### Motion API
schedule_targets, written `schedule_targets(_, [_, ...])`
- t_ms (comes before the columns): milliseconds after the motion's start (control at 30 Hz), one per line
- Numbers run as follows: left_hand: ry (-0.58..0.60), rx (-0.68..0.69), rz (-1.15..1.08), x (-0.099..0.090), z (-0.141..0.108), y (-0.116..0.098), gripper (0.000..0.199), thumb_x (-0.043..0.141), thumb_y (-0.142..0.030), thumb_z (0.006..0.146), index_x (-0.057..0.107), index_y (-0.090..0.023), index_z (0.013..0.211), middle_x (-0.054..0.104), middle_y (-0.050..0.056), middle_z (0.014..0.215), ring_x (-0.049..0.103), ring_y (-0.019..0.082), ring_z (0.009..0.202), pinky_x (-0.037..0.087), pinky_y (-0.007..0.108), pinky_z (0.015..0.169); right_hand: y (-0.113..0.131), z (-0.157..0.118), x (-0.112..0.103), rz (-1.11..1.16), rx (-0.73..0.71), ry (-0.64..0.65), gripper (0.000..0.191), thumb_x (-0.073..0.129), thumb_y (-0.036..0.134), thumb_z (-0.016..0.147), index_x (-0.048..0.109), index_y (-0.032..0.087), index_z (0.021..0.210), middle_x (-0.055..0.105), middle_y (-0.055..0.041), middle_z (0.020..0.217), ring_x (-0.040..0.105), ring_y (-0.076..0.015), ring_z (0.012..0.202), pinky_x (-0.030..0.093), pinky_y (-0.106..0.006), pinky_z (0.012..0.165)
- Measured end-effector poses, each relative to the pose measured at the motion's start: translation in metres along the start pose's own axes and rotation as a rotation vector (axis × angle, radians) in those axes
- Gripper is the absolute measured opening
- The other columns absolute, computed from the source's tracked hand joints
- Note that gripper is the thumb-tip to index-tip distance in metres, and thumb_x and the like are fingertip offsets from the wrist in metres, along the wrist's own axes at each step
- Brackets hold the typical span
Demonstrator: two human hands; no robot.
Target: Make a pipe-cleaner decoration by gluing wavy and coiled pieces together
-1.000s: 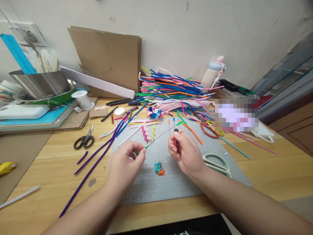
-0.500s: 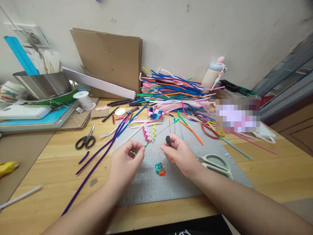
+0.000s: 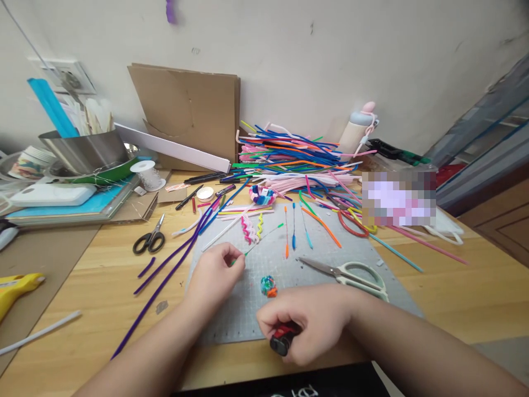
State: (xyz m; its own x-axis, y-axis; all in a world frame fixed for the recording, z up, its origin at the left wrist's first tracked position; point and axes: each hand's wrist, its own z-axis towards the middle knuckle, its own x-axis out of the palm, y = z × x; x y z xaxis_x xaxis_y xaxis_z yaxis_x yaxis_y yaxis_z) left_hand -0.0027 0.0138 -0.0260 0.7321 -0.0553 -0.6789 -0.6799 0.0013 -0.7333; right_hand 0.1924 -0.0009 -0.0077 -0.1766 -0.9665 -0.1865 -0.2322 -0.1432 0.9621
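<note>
Between thumb and fingertips, my left hand (image 3: 219, 270) pinches a pipe cleaner (image 3: 264, 238) with green fuzzy ends and a thin, bare-looking middle slanting up to the right. Nearer to me, my right hand (image 3: 308, 325) is closed around a small red tool with a black end (image 3: 283, 339); its kind is unclear. Between the hands, a small teal and orange fuzzy piece (image 3: 268, 285) lies on the grey cutting mat (image 3: 239, 314). Orange (image 3: 286, 231), dark blue (image 3: 293, 226) and light blue (image 3: 306, 226) fuzzy-tipped stems lie beyond it.
Green-handled scissors (image 3: 347, 275) lie right of my right hand, black scissors (image 3: 149, 237) to the left. Purple pipe cleaners (image 3: 165, 270) cross the left side. A large pipe cleaner pile (image 3: 297, 157) and cardboard (image 3: 185, 116) stand at the wall. Pink and yellow coiled pieces (image 3: 250, 227) rest mid-mat.
My right hand has drawn back toward me and turned over, with the tool still in its grip. My left hand keeps its pinch on the green-ended pipe cleaner. The camera view has shifted slightly.
</note>
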Motion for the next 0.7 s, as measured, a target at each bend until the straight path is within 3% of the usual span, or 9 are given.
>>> schedule_targets(133, [-0.027, 0.001, 0.040, 0.001, 0.002, -0.011, 0.012, 0.052, -0.028, 0.074, 0.060, -0.020, 0.069, 0.065, 0.002, 0.069, 0.057, 0.017, 0.063, 0.039, 0.027, 0.058, 0.007, -0.002, 0.000, 0.016, 0.003, 0.002, 0.017, 0.058, 0.009, 0.070, 0.045, 0.019, 0.072, 0.041, 0.0086, 0.061, 0.035, -0.0058, 0.053, 0.030, -0.017, 0.046])
schedule_targets(267, [-0.018, 0.037, 0.235, 0.006, 0.012, -0.030, 0.009, 0.052, -0.023, 0.073, 0.060, -0.021, 0.070, 0.067, 0.004, 0.075, 0.060, 0.019, 0.069, 0.039, 0.027, 0.060, 0.013, -0.004, 0.001, -0.016, -0.011, 0.039, 0.018, 0.061, 0.009, 0.070, 0.046, 0.019, 0.072, 0.042, 0.0089, 0.061, 0.036, -0.0057, 0.054, 0.031, -0.016, 0.047])
schedule_targets(567, [-0.021, 0.039, 0.382, 0.058, 0.052, -0.061, 0.014, 0.049, -0.026, 0.079, 0.060, -0.019, 0.083, 0.069, 0.010, 0.085, 0.064, 0.026, 0.080, 0.042, 0.032, 0.064, 0.016, -0.011, -0.006, 0.028, -0.090, 0.109, 0.017, 0.060, 0.011, 0.071, 0.045, 0.019, 0.070, 0.043, 0.0085, 0.060, 0.038, -0.0061, 0.053, 0.032, -0.016, 0.047])
schedule_targets(700, [0.032, 0.038, 0.342, 0.057, 0.051, -0.067, 0.021, 0.054, -0.037, 0.077, 0.060, -0.018, 0.083, 0.069, 0.012, 0.082, 0.064, 0.028, 0.079, 0.043, 0.034, 0.065, 0.017, -0.015, -0.011, 0.154, -0.084, 0.076, 0.015, 0.061, 0.015, 0.071, 0.047, 0.019, 0.073, 0.043, 0.0080, 0.062, 0.038, -0.0061, 0.055, 0.032, -0.017, 0.049])
